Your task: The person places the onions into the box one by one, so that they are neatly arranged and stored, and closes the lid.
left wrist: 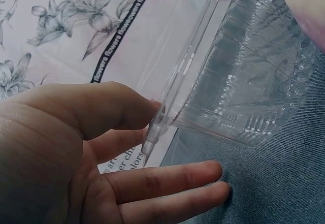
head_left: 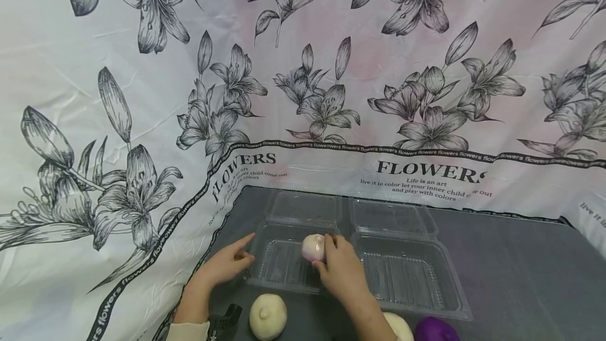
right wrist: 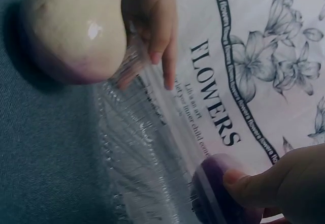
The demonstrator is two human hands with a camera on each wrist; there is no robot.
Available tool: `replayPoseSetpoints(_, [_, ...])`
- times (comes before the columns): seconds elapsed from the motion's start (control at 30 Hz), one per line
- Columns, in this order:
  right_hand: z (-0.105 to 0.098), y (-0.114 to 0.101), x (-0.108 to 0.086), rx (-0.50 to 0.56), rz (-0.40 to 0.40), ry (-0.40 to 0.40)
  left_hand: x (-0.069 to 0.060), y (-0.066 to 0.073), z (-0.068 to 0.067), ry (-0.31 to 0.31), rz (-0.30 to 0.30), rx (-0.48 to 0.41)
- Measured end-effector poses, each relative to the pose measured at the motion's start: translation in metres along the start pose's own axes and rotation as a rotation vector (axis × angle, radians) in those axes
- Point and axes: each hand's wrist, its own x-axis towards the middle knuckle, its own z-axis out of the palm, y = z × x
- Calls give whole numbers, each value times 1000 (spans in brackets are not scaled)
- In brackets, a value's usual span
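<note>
My right hand [head_left: 343,272] grips a purple-and-white turnip-like vegetable [head_left: 313,248] over the right part of the left clear plastic container [head_left: 284,286]. In the right wrist view, the thumb of the right hand [right wrist: 284,183] presses on the vegetable's purple side [right wrist: 218,191], beside the container wall. At the container's left side is my left hand [head_left: 222,264]. The left wrist view shows the left hand [left wrist: 101,148] pinching the container's rim [left wrist: 175,89] between thumb and index finger, with two other fingers extended.
Another clear container [head_left: 416,307] stands to the right, its lid folded back. Near the front edge are a pale round vegetable [head_left: 268,317], a second pale one [head_left: 399,326] and a purple one [head_left: 435,329]. Flower-printed sheeting [head_left: 322,172] rises behind and at the left.
</note>
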Motion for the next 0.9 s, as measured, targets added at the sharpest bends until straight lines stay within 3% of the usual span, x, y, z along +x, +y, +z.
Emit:
replayPoseSetpoints(0.43, [17,3,-3,-82,17,105,-1,4,0,-3,0,-6])
replayPoseSetpoints(0.73, [22,3,-4,-202,-20,135,-1,3,0,-2,1,1])
replayPoseSetpoints(0.9, [23,3,-4,-209,-15,124,-1,2,0,-1,-5,9])
